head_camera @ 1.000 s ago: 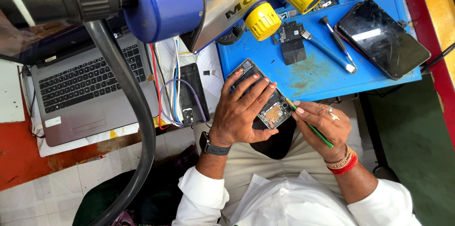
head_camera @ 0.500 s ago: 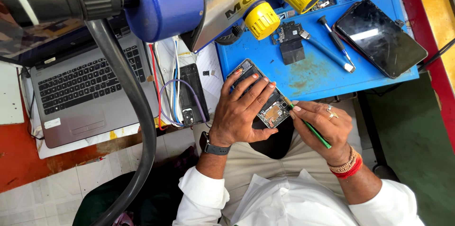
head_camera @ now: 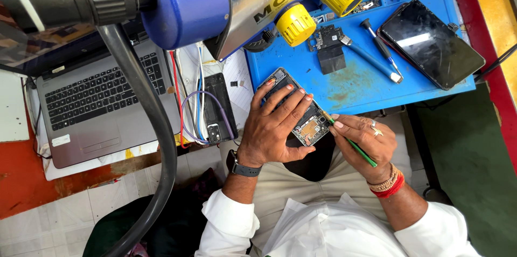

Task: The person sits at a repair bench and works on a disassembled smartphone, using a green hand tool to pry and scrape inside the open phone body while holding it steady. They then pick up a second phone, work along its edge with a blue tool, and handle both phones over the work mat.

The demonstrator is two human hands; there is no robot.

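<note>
Hands meet just below the blue mat (head_camera: 355, 87), at about six o'clock from its centre. The left hand (head_camera: 274, 127) is closed around an opened phone (head_camera: 304, 119), fingers spread flat across its exposed insides, thumb clamped at the lower edge. The right hand (head_camera: 366, 144) pinches a green tool (head_camera: 353, 146) like a pen, its tip touching the phone's edge at about three o'clock.

Working well here seems to call for a steady left grip, so the phone cannot rock, and light, shallow pressure from the tool, since the small parts inside look easy to damage. Keeping the left fingertips clear of the tip would help.

Up on the mat, at one o'clock, lie a screwdriver (head_camera: 377, 55) and a second phone (head_camera: 431, 41); a laptop (head_camera: 97, 106) sits at nine o'clock on the table.
</note>
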